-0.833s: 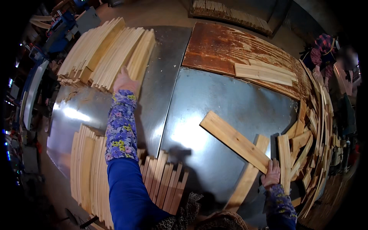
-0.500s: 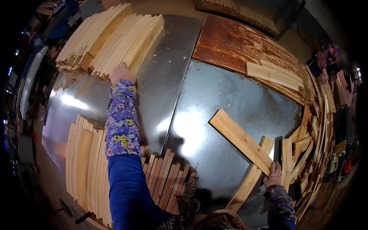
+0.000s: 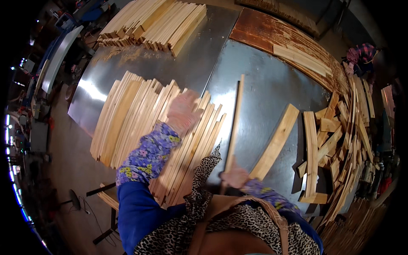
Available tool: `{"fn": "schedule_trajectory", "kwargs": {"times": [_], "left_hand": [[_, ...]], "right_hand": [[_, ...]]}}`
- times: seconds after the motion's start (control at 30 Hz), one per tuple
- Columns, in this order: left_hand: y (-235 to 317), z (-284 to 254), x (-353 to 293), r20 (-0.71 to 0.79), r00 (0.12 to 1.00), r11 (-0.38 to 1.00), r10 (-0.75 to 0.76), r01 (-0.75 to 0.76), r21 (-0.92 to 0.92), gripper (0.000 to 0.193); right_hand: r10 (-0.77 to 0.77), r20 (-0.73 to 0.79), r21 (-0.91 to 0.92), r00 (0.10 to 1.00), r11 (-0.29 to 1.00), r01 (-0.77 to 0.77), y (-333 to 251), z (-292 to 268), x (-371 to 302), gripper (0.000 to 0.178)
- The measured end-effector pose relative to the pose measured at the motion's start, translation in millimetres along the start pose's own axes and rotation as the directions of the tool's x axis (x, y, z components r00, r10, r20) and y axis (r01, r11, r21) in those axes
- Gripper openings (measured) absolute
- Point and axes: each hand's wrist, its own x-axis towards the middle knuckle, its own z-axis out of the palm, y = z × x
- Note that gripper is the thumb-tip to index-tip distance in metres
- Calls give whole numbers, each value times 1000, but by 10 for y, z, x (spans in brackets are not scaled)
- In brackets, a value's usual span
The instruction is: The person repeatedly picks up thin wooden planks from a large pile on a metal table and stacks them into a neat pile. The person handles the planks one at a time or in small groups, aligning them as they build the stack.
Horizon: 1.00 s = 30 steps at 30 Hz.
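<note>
My left hand (image 3: 183,110) lies over the near stack of wooden boards (image 3: 140,114), close to its right part, with its fingers apart and slightly blurred. The boards stand on edge side by side. My right hand (image 3: 236,175) grips the near end of a single narrow wooden board (image 3: 236,121), turned up on its edge just right of the stack. Beyond that hand, a loose board (image 3: 276,140) lies aslant on the metal tabletop (image 3: 259,89).
A second board stack (image 3: 157,23) stands at the far left. Pale boards (image 3: 301,59) rest on a worn reddish panel (image 3: 272,32). Scrap wood (image 3: 335,144) piles up along the right side, beside an upright-lying board (image 3: 311,153). Another person (image 3: 359,57) is at the far right.
My left hand has come back from the far stack to the near one. My right hand has moved left, and the board it holds has swung round onto its edge. The view has shifted.
</note>
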Motion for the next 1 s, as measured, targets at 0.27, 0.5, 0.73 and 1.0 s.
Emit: {"fn": "schedule_trajectory", "kwargs": {"times": [0.27, 0.5, 0.73, 1.0], "left_hand": [[891, 967, -1593, 349, 920, 950, 179, -254, 181, 72], [791, 1206, -1842, 123, 950, 948, 286, -299, 109, 63], [619, 1366, -1861, -3, 938, 934, 346, -344, 98, 54], [923, 1440, -1896, 62, 969, 906, 241, -247, 343, 52]], "right_hand": [[-591, -436, -551, 679, 772, 318, 300, -188, 25, 74], [36, -805, 87, 593, 995, 56, 801, -980, -6, 66], [-503, 1, -172, 864, 851, 496, 162, 390, -430, 51], [-497, -763, -539, 414, 842, 18, 2448, -1693, -476, 55]]}}
